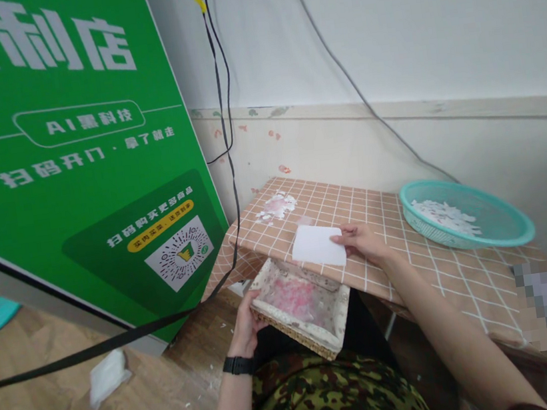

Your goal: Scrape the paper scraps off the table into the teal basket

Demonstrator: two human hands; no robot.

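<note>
My left hand (247,326) grips the left side of a cloth-lined wicker basket (304,339), which I hold tilted at the table's front edge. Pink and white bits (293,298) lie inside it. In my right hand (362,244) is a white card (316,245), pinched at its right edge and resting flat on the tablecloth just above the basket. Next to the card's top corner sits a small pale pinkish piece (304,221). Farther back on the table is a pile of white and pink scraps (276,206).
A turquoise plastic basket (466,213) with white pieces stands at the table's right. The checked tablecloth (375,212) covers the table. A black cable (237,236) hangs past its left corner, beside a green cabinet (75,191). A white packet (108,376) lies on the floor.
</note>
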